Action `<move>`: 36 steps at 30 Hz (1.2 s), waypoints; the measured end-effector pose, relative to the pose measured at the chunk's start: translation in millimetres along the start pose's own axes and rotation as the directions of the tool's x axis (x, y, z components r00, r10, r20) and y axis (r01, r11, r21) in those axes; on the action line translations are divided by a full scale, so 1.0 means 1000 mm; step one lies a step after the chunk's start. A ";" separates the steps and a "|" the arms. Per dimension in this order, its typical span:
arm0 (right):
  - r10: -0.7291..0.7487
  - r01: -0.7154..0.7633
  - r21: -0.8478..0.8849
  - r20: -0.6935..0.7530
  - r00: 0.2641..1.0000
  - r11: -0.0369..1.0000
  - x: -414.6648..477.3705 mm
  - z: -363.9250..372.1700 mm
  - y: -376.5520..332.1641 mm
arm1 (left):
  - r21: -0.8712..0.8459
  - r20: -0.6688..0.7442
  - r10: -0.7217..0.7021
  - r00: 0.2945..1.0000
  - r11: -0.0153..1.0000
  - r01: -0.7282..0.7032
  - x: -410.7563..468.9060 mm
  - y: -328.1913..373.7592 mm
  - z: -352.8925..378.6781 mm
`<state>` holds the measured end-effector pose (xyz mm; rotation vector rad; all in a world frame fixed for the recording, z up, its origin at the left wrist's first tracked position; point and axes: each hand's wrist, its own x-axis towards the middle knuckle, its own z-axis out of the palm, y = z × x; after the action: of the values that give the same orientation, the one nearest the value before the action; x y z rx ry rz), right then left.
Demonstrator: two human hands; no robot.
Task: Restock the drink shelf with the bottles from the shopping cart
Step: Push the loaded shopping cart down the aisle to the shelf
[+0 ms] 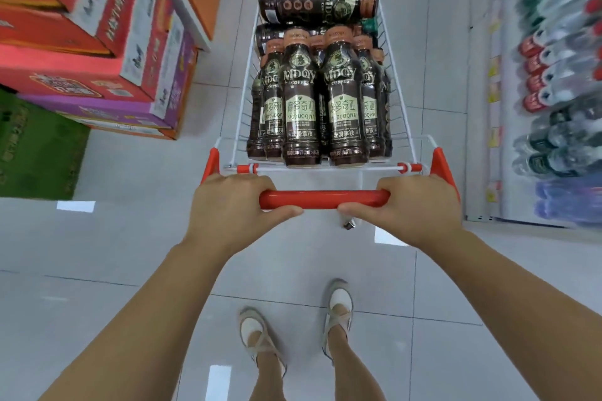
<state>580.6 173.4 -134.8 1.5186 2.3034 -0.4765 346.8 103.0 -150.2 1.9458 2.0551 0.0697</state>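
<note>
**Squarely behind the cart, both grips on the handle**

A person stands in a shop aisle at the back of a small wire shopping cart (439, 161). The left grip (234, 205) is curled round the left end of the red handle bar (325, 198), thumb under and fingers over. The right grip (420, 205) wraps the right end in the same way.

The basket is packed with dark coffee bottles (301, 101) standing upright, brown caps up and cream labels facing the handle. One more bottle (319, 2) lies on its side across the top at the far end, its cap pointing right.

To the right of the cart runs the drink shelf (480, 156), its rows filled with clear water bottles (560, 81), some red-capped; that side is blurred. To the left sit stacked red and purple cartons (97, 42) with a green stack (32, 146) beside them. Below, two feet in pale shoes (257, 332) stand on the grey tiled floor (130, 270).
</note>
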 end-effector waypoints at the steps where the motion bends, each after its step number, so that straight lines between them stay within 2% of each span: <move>1: 0.011 -0.011 0.017 -0.001 1.000 1.000 0.006 -0.005 0.008 | -0.004 -0.014 -0.006 1.000 1.000 0.006 0.013 0.007 0.000; 7: 0.063 -0.061 0.059 -0.031 0.998 0.996 0.049 -0.033 0.063 | 0.029 -0.073 0.029 0.997 0.999 -0.027 0.095 0.040 0.000; 13: 0.125 -0.121 0.056 -0.068 0.990 0.991 0.103 -0.059 0.105 | 0.045 -0.139 0.133 0.981 0.991 -0.128 0.179 0.057 -0.007; 18: 0.171 -0.165 0.071 -0.094 0.981 0.984 0.153 -0.086 0.135 | 0.018 -0.142 0.159 0.977 0.987 -0.158 0.248 0.069 -0.021; 29: 0.170 -0.166 0.042 -0.165 0.971 0.985 0.269 -0.143 0.202 | 0.025 -0.057 0.189 0.980 0.982 -0.188 0.393 0.091 -0.047; 36: 0.148 -0.150 0.002 -0.161 0.976 0.989 0.341 -0.188 0.242 | 0.027 -0.136 0.227 0.964 0.974 -0.225 0.486 0.101 -0.056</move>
<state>659.2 624.7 -144.9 1.7678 2.2814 -0.3124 415.9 597.4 -163.7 2.2327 1.9078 0.2514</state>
